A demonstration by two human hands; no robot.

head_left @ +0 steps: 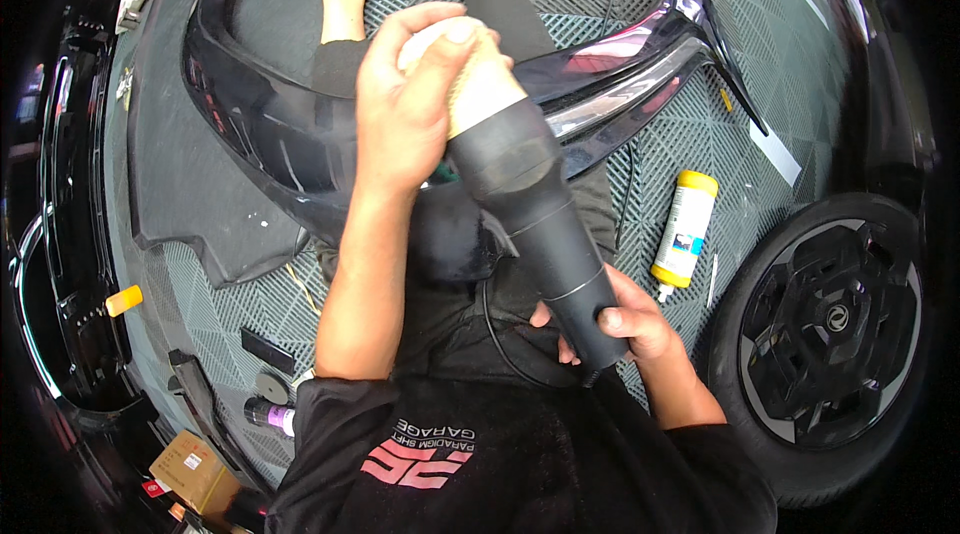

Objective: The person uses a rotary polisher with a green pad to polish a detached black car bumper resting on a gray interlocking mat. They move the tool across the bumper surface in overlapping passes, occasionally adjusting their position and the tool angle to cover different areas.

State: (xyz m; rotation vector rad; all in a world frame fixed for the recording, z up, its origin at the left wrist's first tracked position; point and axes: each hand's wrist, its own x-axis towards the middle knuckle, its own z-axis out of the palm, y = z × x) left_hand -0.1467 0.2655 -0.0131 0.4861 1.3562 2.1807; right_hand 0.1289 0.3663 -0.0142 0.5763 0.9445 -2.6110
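I sit on a grid floor with a glossy black car body panel (300, 149) across my legs. My right hand (625, 319) grips the rear handle of a black polishing machine (535, 209). My left hand (410, 104) is closed over the machine's pale, rounded head (480, 84), which points away from me over the panel. A black foam pad (455, 239) shows just under the machine body. The machine's black cord (500, 339) loops down over my lap.
A white bottle with yellow cap (683, 229) lies on the floor tiles to the right. A car wheel (830, 319) stands at the right. A cardboard box (195, 472), a small purple bottle (268, 416) and black trim parts (75, 234) lie at the left.
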